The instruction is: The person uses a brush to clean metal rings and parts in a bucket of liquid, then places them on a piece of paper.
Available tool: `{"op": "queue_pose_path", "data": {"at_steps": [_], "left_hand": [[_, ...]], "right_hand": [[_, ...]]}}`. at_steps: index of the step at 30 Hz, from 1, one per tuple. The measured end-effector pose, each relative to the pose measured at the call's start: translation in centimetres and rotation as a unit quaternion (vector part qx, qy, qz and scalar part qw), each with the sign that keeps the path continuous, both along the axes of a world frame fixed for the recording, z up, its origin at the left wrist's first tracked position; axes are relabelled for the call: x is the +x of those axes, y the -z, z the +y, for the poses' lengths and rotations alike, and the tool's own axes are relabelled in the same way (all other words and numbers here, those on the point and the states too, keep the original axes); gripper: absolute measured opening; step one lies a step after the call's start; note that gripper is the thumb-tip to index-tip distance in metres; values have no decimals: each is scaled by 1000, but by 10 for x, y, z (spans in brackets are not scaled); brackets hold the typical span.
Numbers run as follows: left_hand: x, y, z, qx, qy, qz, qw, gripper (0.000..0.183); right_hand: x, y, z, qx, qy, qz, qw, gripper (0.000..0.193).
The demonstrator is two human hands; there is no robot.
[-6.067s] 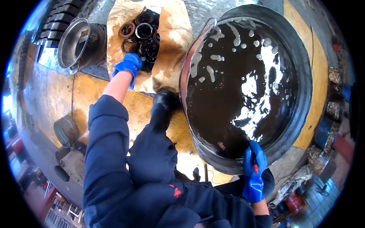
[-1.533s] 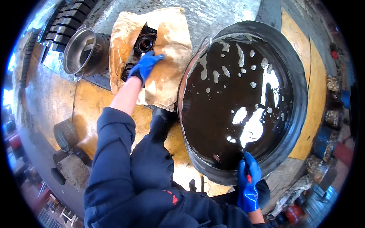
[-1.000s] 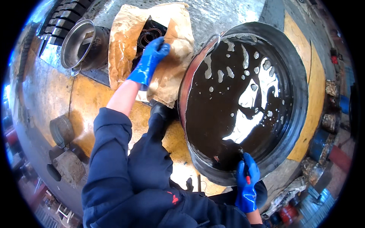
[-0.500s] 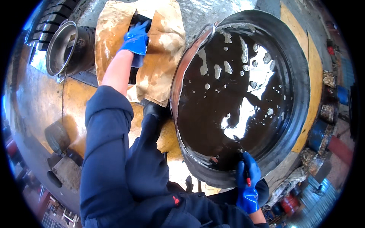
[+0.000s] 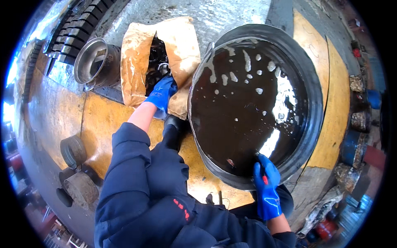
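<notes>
- Since half a second ago, our left hand (image 5: 165, 87) has drawn back from the 12 o'clock end of the opening in the paper bag (image 5: 184, 45) to its 6 o'clock end; our whole view has also shifted a little.
- With that end uncovered, we see dark rings (image 5: 157, 58) heaped inside the bag, one near our fingers showing a pale edge; we judge that sorting or picking among them is the step in hand.
- We cannot tell whether our left hand grips a ring or is free, as its fingertips are lost among the dark shapes.
- Our right hand (image 5: 266, 177) stays at 4 o'clock, closed around a red-ended tool (image 5: 265, 180), at the near edge of the round tub (image 5: 315, 91).
- Dark liquid (image 5: 231, 120) fills much of that tub, between 2 and 3 o'clock, and its bright glare has narrowed.
- At 11 o'clock lies the bag with its rings; beside it, at 10 o'clock, we find a metal pot (image 5: 94, 64).
- As for writing, we notice red marks (image 5: 181, 208) on our dark workwear and a faint print on the left glove, both too small to make out.
</notes>
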State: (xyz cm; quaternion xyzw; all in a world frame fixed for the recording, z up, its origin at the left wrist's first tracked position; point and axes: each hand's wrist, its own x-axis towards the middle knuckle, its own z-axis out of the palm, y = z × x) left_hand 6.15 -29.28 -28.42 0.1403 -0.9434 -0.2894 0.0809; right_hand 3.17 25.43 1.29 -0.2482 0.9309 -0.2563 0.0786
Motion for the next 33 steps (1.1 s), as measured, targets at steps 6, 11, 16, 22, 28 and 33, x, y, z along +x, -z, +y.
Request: {"op": "queue_pose_path", "data": {"at_steps": [6,11,16,22,28,33], "left_hand": [[-7,-146,13,-20,-114,-280,953,36],[24,-218,-32,-82,-140,-211,964,30],[9,-364,50,207,-116,-45,970,34],[-8,-441,178,299,52,-120,945,41],[-24,-332,284,12,356,-275,893,54],[-11,-284,304,-159,444,-298,830,57]], "right_hand": [[8,-7,9,-5,49,8,999,25],[11,0,8,28,92,-3,995,23],[-1,21,22,58,155,-46,985,32],[-49,23,32,33,107,-141,984,43],[-61,-9,46,48,94,-196,975,43],[-44,-42,23,73,82,-180,978,44]]}}
